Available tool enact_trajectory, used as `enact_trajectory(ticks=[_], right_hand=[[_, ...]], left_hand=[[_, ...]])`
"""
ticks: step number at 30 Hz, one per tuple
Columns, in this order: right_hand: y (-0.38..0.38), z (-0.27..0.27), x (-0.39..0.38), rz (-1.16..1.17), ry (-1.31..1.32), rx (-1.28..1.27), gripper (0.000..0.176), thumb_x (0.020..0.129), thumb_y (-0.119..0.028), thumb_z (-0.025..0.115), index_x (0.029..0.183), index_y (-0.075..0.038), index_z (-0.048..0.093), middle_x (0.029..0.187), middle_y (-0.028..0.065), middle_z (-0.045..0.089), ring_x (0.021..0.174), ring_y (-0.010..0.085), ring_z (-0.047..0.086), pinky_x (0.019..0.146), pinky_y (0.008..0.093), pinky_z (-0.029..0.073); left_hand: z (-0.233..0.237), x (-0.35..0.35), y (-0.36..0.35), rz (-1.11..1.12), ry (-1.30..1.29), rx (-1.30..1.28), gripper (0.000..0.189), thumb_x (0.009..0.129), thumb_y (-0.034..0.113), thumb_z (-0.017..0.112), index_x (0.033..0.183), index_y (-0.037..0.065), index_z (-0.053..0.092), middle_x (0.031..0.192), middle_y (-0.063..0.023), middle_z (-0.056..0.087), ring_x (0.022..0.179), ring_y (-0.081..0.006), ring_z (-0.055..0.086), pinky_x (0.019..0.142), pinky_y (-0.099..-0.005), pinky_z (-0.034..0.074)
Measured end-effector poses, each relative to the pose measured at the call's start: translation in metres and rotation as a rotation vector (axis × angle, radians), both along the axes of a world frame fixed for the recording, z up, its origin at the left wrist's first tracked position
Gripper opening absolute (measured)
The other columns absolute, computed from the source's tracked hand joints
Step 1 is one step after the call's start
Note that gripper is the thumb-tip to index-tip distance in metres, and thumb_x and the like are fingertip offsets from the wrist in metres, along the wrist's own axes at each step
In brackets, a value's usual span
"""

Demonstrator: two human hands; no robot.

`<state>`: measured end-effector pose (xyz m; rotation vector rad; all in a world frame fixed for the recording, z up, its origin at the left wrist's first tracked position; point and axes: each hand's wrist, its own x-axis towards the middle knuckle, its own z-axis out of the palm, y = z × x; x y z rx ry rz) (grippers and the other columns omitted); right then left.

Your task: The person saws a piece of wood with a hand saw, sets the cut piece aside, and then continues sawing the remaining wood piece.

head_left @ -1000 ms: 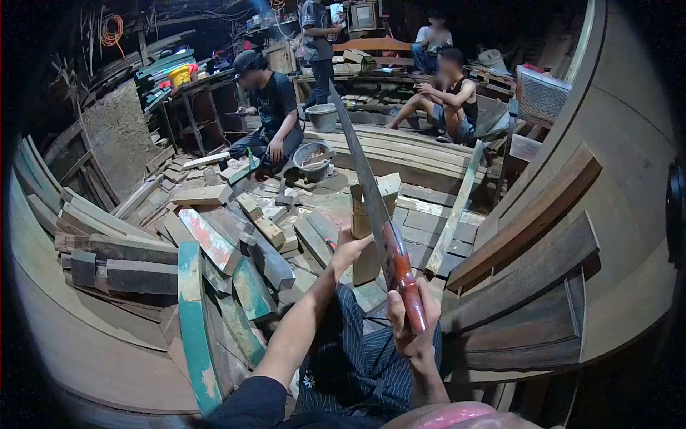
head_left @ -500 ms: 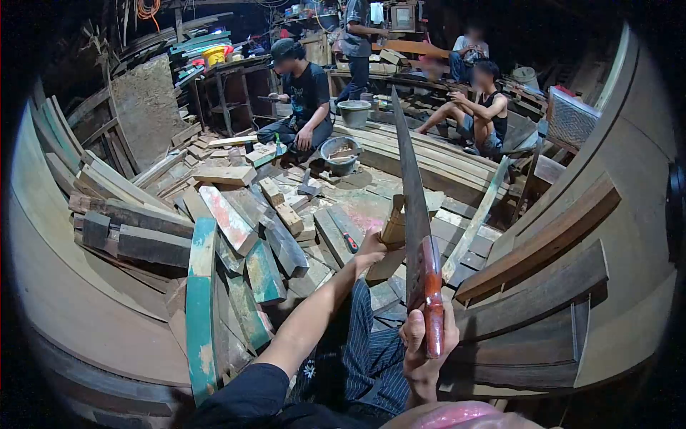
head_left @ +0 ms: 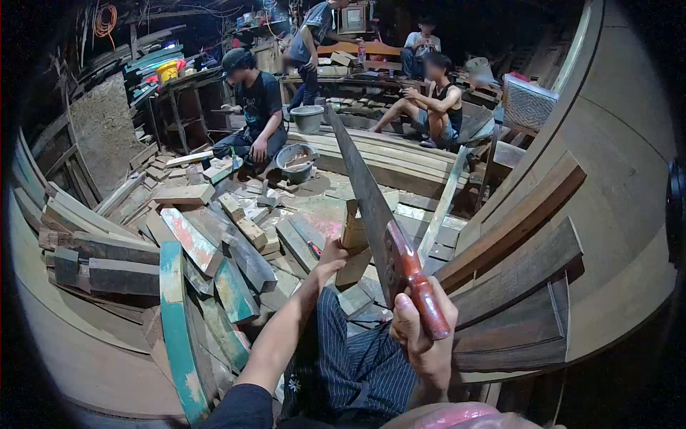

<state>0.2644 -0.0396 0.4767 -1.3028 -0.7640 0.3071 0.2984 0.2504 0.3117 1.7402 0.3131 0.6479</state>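
My right hand is wrapped round the reddish-brown wooden handle of a hand saw. The long grey blade points up and away to the left, its tip raised in the air. My left hand grips the near left side of a light wooden piece, which stands upright just left of the blade. Between blade and wood, contact cannot be made out. A screwdriver-like tool with a red and black handle lies on a wood block to the left of my left hand.
Wood blocks and a green-painted beam lie at left. Long planks stretch behind, near a bucket. One person sits at back left, another at back right; two more are farther off. Boards lean at right.
The view has swung right, so the scene sits farther left. The saw has tilted from nearly upright to leaning left. The standing person at the back now leans forward.
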Motion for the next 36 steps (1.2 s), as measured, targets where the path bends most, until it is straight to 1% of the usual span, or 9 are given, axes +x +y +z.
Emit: enact_trajectory(ticks=[5, 7, 9, 12, 19, 21, 26, 31, 36], right_hand=[[0.003, 0.026, 0.006, 0.09, 0.078, 0.084, 0.018, 0.09, -0.015, 0.064, 0.09, 0.0, 0.054, 0.063, -0.0011, 0.05, 0.052, 0.005, 0.047, 0.046, 0.0212, 0.036], [0.018, 0.008, 0.009, 0.026, 0.055, 0.129, 0.018, 0.091, -0.015, 0.064, 0.09, 0.0, 0.054, 0.062, -0.0007, 0.049, 0.051, 0.0051, 0.047, 0.046, 0.0214, 0.036], [0.028, -0.024, 0.02, -0.095, -0.335, 0.021, 0.016, 0.089, -0.013, 0.064, 0.088, -0.001, 0.055, 0.064, 0.0053, 0.051, 0.049, 0.0136, 0.052, 0.045, 0.0305, 0.039], [0.032, -0.04, 0.004, -0.184, -0.439, -0.062, 0.016, 0.085, -0.013, 0.067, 0.086, -0.003, 0.055, 0.068, 0.0105, 0.055, 0.05, 0.0256, 0.057, 0.046, 0.0354, 0.041], [0.041, -0.115, 0.015, -0.219, -0.305, -0.002, 0.017, 0.086, -0.016, 0.066, 0.084, -0.003, 0.056, 0.065, 0.0073, 0.056, 0.051, 0.0234, 0.055, 0.051, 0.0341, 0.038], [0.054, -0.148, 0.025, -0.159, -0.157, 0.164, 0.018, 0.088, -0.017, 0.064, 0.087, 0.0, 0.059, 0.067, 0.0063, 0.062, 0.053, 0.017, 0.058, 0.052, 0.029, 0.045], [0.072, -0.176, 0.019, -0.205, -0.145, 0.402, 0.023, 0.09, -0.021, 0.062, 0.083, 0.0, 0.057, 0.061, 0.0063, 0.062, 0.053, 0.0112, 0.058, 0.055, 0.025, 0.048], [0.067, -0.197, 0.0, -0.359, -0.109, 0.277, 0.028, 0.088, -0.026, 0.063, 0.077, -0.001, 0.056, 0.058, 0.0046, 0.06, 0.05, 0.0117, 0.057, 0.053, 0.0249, 0.046], [0.042, -0.219, 0.004, -0.42, -0.202, 0.231, 0.027, 0.081, -0.019, 0.068, 0.065, -0.001, 0.057, 0.058, 0.0057, 0.061, 0.05, 0.0139, 0.058, 0.052, 0.0268, 0.047]], left_hand=[[-0.004, 0.003, -0.003, -0.154, -0.341, -0.041, 0.025, 0.08, 0.006, 0.075, 0.104, -0.002, 0.07, 0.093, -0.0066, 0.072, 0.077, -0.0116, 0.067, 0.068, -0.0282, 0.055], [-0.005, 0.011, -0.004, 0.091, -0.156, -0.032, 0.024, 0.08, 0.011, 0.077, 0.099, -0.001, 0.071, 0.088, -0.0054, 0.072, 0.076, -0.0105, 0.067, 0.066, -0.0279, 0.054], [0.004, 0.01, -0.006, 0.057, -0.23, -0.134, 0.024, 0.08, 0.013, 0.077, 0.098, -0.001, 0.072, 0.086, -0.0055, 0.072, 0.074, -0.0106, 0.067, 0.064, -0.0285, 0.054], [-0.007, 0.015, 0.005, 0.07, -0.201, -0.125, 0.025, 0.081, 0.013, 0.077, 0.1, -0.002, 0.071, 0.089, -0.0061, 0.072, 0.076, -0.009, 0.065, 0.066, -0.0269, 0.054], [-0.059, 0.041, 0.039, -0.031, -0.136, -0.14, 0.037, 0.083, 0.017, 0.075, 0.114, -0.002, 0.066, 0.105, -0.0059, 0.069, 0.09, -0.0107, 0.065, 0.079, -0.0282, 0.052], [0.003, 0.008, 0.007, 0.008, -0.104, -0.222, 0.04, 0.083, 0.02, 0.076, 0.115, -0.002, 0.065, 0.107, -0.0066, 0.069, 0.092, -0.0116, 0.065, 0.081, -0.0281, 0.052], [-0.014, 0.011, 0.016, -0.083, -0.193, -0.206, 0.041, 0.082, 0.02, 0.077, 0.113, -0.003, 0.065, 0.103, -0.0066, 0.07, 0.09, -0.0119, 0.065, 0.079, -0.0285, 0.052], [0.0, 0.021, 0.013, 0.157, -0.287, -0.152, 0.03, 0.08, 0.019, 0.079, 0.101, 0.0, 0.069, 0.084, -0.0029, 0.07, 0.073, -0.0101, 0.063, 0.064, -0.0273, 0.051], [0.003, 0.019, 0.025, 0.13, -0.23, -0.129, 0.028, 0.084, 0.017, 0.076, 0.104, 0.0, 0.067, 0.092, -0.0033, 0.07, 0.08, -0.009, 0.062, 0.071, -0.026, 0.051]])
